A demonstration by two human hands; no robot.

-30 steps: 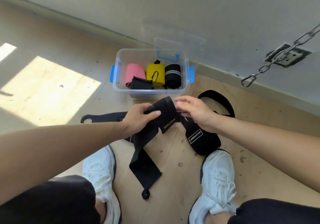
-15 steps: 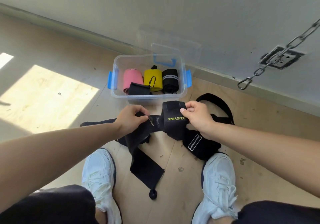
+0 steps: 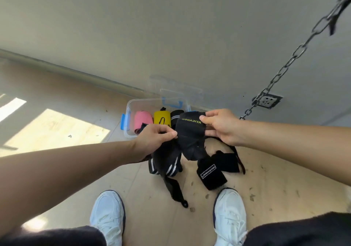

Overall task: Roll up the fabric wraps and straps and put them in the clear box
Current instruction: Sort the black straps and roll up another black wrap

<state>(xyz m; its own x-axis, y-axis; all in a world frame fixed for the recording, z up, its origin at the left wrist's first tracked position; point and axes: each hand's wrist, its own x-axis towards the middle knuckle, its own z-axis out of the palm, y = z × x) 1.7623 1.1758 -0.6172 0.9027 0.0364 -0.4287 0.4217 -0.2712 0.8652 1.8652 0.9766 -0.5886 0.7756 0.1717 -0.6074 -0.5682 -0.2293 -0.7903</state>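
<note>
Moved: the left hand (image 3: pixel 153 141) and right hand (image 3: pixel 221 126) have carried the wrap (image 3: pixel 190 131) up and farther off, in front of the near right corner of the box (image 3: pixel 130 112). The wrap's yellow-green lettering, upright half a second ago, now reads upside down.
Left fingers (image 3: pixel 171 134): thumb and forefinger are pinched together on the wrap's left edge, the rest curled under.
Right fingers (image 3: pixel 206 119): thumb and fingertips are clamped on the wrap's right end, curled round it above and below.
Wrap: black matte woven fabric, a wide loose roll between the hands, with a creased tail dropping to the floor (image 3: pixel 275 179).
Left hand: back up, with the bare forearm reaching in from the near left.
Right hand: knuckles to the right, with the bare forearm coming in from the right.
Band (image 3: pixel 171 167): black with white stripes, hanging below the left hand. Whether it is part of the wrap, I cannot tell.
Strap (image 3: pixel 210 173): flat and black with a white-outlined label, lying on the floor near the right hand.
Box: clear plastic with blue latches, open, far by the wall. It holds a pink roll (image 3: pixel 143 120), a yellow roll (image 3: pixel 162 117) and a black roll (image 3: pixel 175 115) side by side.
Floor: pale wood, speckled with marks.
</note>
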